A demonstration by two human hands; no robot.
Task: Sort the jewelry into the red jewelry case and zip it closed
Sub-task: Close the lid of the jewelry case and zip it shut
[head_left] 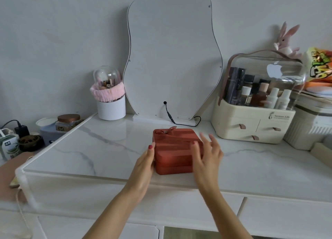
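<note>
Between our hands sat the closed, ribbed terracotta-red jewelry case (175, 149); left hand (144, 164) flat against its side, right hand (206, 153) released, fingers spread. Unzipping apparently came next.

Brick-red case (175, 150) on white desk (100, 149) veined with grey. Red-painted nails on fingers (195, 146). Pink headband (107, 93) around white pot (111, 109). Cream organiser (251, 124), pink rabbit (287, 41).

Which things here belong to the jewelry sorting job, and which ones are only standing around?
Job: red case, left hand, right hand.

Standing around: mirror, cosmetics organizer, brush cup, plush rabbit, jar.
</note>
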